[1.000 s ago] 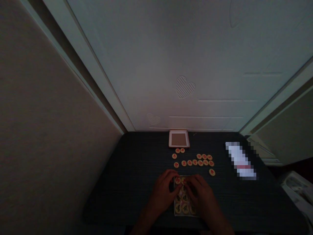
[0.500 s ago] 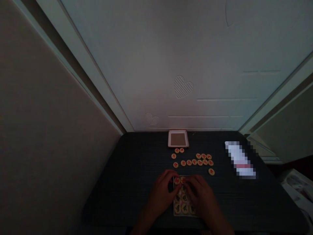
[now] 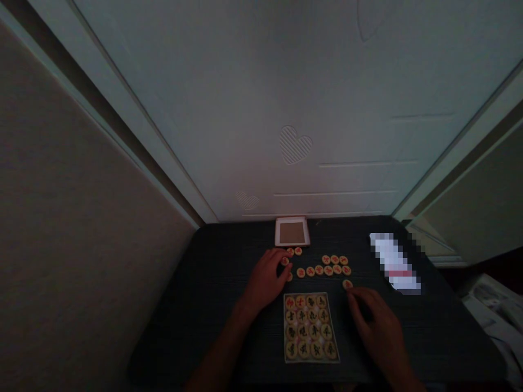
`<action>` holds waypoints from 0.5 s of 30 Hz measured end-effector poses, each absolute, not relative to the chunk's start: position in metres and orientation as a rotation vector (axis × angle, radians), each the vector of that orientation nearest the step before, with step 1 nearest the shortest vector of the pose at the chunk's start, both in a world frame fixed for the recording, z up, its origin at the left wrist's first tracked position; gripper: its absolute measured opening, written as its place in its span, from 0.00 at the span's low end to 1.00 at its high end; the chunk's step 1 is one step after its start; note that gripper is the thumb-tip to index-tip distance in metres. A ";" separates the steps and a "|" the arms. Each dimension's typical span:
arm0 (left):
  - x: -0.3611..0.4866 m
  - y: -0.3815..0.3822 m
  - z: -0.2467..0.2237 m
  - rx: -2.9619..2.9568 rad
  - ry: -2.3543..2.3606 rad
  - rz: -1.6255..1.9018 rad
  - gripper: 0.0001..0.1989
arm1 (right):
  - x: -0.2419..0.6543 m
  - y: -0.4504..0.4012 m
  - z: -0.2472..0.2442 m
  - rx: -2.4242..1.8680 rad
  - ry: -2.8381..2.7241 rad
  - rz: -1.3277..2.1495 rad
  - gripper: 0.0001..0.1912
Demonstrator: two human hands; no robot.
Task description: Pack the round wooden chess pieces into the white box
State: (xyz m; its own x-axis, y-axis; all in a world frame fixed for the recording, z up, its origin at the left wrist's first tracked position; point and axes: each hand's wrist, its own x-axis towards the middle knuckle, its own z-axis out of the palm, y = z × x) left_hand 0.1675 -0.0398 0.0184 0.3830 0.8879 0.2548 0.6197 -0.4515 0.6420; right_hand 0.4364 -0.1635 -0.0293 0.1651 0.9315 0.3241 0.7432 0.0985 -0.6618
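Observation:
A shallow square box (image 3: 338, 351) near the front of the table holds rows of round xiangqi pieces, most with black characters and two with red in its far left corner. Beyond the box, my left hand (image 3: 267, 275) has thumb and forefinger closed about a red-marked xiangqi piece (image 3: 285, 261), with another piece partly covered by the thumb. To the right of the box, my right hand (image 3: 376, 316) pinches the near edge of a single red-marked xiangqi piece (image 3: 347, 284), which appears to lie on the table.
Several red-marked pieces (image 3: 319, 270) lie in two rows beyond the box. An upturned square lid (image 3: 278, 239) sits at the back against a white panel with embossed hearts (image 3: 295, 145). A blurred-out bright object (image 3: 394, 261) lies on the dark table (image 3: 204, 283), right.
Both hands have left the box, uncovering its pieces. My left hand has moved forward to the loose pieces; my right hand has moved right to the lone piece. The view has shifted slightly.

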 end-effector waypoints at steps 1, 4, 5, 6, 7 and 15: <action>0.170 -0.034 0.020 2.231 1.289 0.791 0.11 | 0.440 -0.165 -0.032 -1.695 -1.611 0.319 0.14; 0.180 -0.021 0.022 2.312 1.281 0.735 0.12 | 0.447 -0.171 -0.041 -1.718 -1.586 0.332 0.14; 0.184 -0.018 0.022 2.337 1.277 0.713 0.11 | 0.448 -0.173 -0.044 -1.721 -1.578 0.336 0.14; 0.188 -0.015 0.021 2.359 1.268 0.691 0.11 | 0.449 -0.175 -0.047 -1.720 -1.569 0.337 0.14; 0.192 -0.013 0.020 2.380 1.254 0.673 0.11 | 0.450 -0.176 -0.049 -1.718 -1.560 0.335 0.14; 0.204 0.000 0.018 2.336 1.257 0.699 0.09 | 0.453 -0.180 -0.053 -1.710 -1.502 0.360 0.16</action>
